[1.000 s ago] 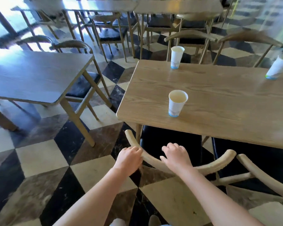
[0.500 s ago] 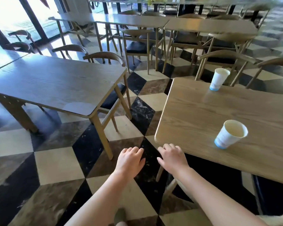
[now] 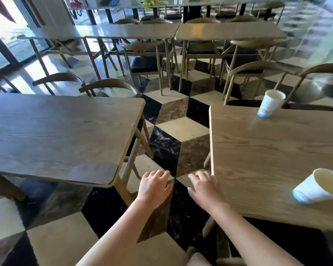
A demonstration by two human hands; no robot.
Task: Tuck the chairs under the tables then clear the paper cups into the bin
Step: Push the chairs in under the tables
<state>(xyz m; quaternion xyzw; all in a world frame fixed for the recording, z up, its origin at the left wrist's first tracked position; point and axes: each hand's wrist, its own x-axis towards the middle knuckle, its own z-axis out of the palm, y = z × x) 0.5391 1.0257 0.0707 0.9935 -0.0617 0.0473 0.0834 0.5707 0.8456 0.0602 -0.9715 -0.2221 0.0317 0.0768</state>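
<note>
Beside the near left corner of the right-hand counter [image 3: 258,160], the left hand [image 3: 155,187] and right hand [image 3: 205,187] hovered spread and empty. Two paper cups stood on it: one [image 3: 320,186] at the near right edge, another [image 3: 270,103] at the far edge. Chair-tucking looked unfinished, so the next move probably called for gripping a chair-back.

Bright daylight from glass doors [image 3: 6,41] upper left, blown-out glare on floor [image 3: 69,73] & far tabletops [image 3: 123,30]. Strong wide-angle warp at edges; upper right corner smeared w/ motion blur.
</note>
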